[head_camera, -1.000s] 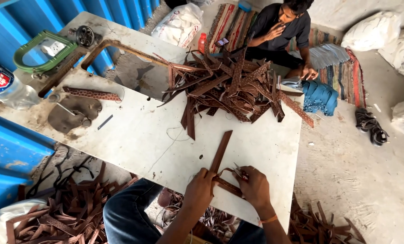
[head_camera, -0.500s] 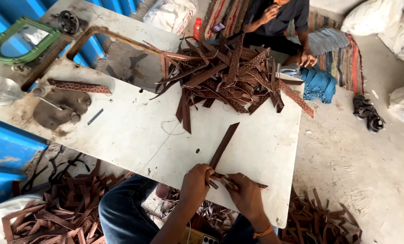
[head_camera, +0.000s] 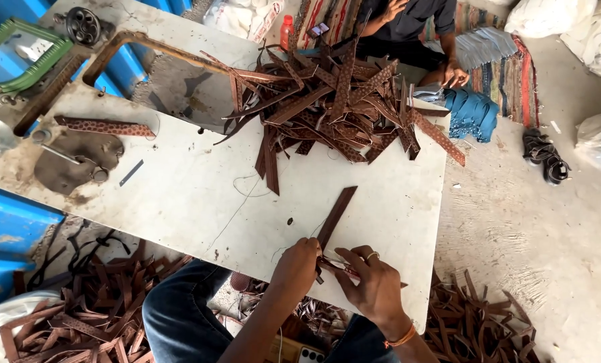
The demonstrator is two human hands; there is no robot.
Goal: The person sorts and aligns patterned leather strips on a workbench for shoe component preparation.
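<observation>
I have both hands at the near edge of the bench (head_camera: 179,195), toward its right corner. My left hand (head_camera: 299,263) is curled, its fingers pressed together around the near end of a brown strap (head_camera: 337,214); my right hand (head_camera: 374,286) meets it from the right, thumb and forefinger pinching the same end where a second short piece seems to cross it — I cannot tell exactly how the two pieces overlap, the knuckles hide it. The other fingers of the right hand are loosely spread, one wearing a ring.

The strap lies flat on the bench and runs away from me at a slant, its far end pointing toward the pile (head_camera: 334,101) of like strips heaped at the far edge. It looks thin, light and flexible — leather or something like it — so I judge it will bend and twist freely if held only at a tip, but will not break or slip much on a dry grip. Best hold is flat between thumb and finger close to the end being worked, with the rest left lying on the bench for support.

More strips lie on the floor (head_camera: 515,222) on either side of my knees.
</observation>
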